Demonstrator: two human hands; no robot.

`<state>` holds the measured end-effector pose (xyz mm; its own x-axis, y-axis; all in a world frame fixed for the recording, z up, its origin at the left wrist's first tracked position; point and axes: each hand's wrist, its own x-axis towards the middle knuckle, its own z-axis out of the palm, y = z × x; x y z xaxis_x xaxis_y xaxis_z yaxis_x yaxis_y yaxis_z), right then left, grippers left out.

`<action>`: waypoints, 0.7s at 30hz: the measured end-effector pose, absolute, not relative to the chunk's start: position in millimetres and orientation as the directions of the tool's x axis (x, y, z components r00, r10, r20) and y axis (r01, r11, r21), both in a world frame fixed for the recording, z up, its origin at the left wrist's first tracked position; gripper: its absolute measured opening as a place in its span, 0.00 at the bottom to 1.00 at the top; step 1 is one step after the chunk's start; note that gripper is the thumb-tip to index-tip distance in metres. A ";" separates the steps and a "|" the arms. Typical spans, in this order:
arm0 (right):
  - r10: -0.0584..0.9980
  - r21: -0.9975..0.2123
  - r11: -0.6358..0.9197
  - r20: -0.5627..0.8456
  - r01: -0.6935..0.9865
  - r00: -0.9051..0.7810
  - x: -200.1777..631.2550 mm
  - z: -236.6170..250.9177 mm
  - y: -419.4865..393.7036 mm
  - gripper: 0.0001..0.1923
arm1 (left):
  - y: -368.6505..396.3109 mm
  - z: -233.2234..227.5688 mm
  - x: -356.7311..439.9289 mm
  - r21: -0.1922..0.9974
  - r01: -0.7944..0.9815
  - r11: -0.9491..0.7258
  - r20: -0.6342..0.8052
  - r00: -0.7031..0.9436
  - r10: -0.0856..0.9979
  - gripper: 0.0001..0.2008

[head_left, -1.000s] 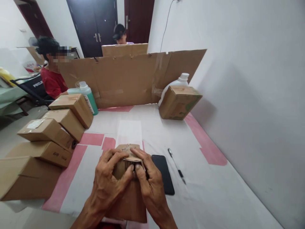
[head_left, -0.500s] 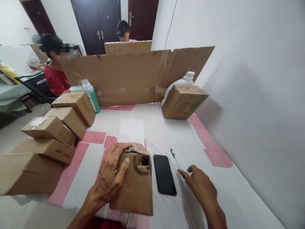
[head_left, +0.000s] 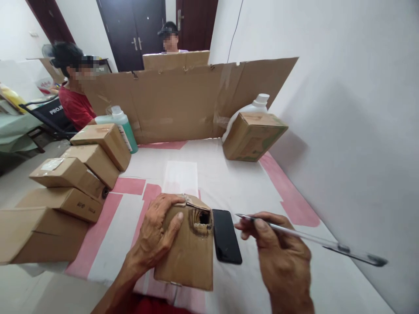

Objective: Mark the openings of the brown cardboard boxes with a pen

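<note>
My left hand (head_left: 156, 235) grips the left side of a small brown cardboard box (head_left: 190, 253) at the table's near edge. The box has a torn hole (head_left: 201, 217) at its top right corner. My right hand (head_left: 278, 253) holds a pen (head_left: 314, 240) above the table, its tip pointing left toward the hole and its cap end reaching far right. A black phone (head_left: 226, 235) lies flat between the box and my right hand.
Several stacked cardboard boxes (head_left: 72, 183) fill the left side. A green bottle (head_left: 123, 128), a white jug (head_left: 253, 107) and another box (head_left: 253, 136) stand before a cardboard divider (head_left: 183, 102). Two people sit beyond it. A white wall runs along the right.
My right hand left the box, reached to the pen on the table and lifted it. My left hand stayed on the box, whose torn hole now shows.
</note>
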<state>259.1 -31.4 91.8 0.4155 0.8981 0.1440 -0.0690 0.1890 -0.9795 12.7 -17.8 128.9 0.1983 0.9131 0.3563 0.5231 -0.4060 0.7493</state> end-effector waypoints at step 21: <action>0.847 -0.769 0.500 0.530 0.398 -0.040 214.0 121.3 -56.0 0.05 | -23.3 127.3 16.0 0.703 0.533 -0.472 0.431 0.209 0.878 0.11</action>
<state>214.0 -56.0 121.3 -0.0405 0.8470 0.5300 0.3976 0.5003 -0.7692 16.0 -23.3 127.3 0.2093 0.8779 0.4306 0.5330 -0.4716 0.7025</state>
